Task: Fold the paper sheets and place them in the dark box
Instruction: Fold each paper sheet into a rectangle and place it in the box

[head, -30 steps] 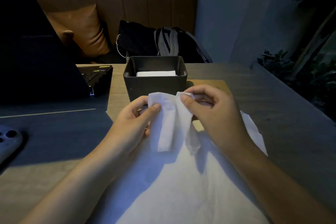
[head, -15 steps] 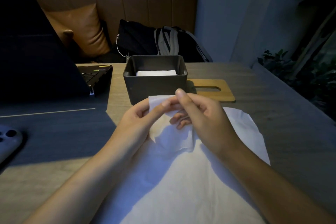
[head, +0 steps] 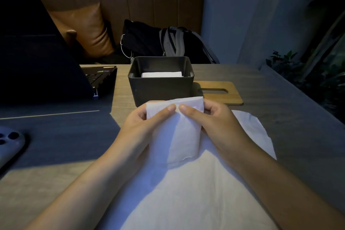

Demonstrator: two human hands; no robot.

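A folded white paper sheet (head: 179, 132) hangs upright just in front of the dark box (head: 161, 87). My left hand (head: 141, 129) pinches its upper left edge with the thumb on the front. My right hand (head: 214, 123) pinches the upper right edge, thumb tip beside the left thumb. Inside the box lies a folded white sheet (head: 162, 74). More unfolded white paper (head: 186, 196) is spread on the table under my forearms.
A wooden lid with a slot (head: 218, 91) lies right of the box. An open laptop (head: 56, 73) stands at the left, a light-coloured device (head: 9, 144) near the left edge. Bags and a cushion sit on the bench behind the table (head: 280, 102).
The sheet was brought together between both hands and now hangs as one flat folded piece. Both hands have moved slightly apart to its upper corners.
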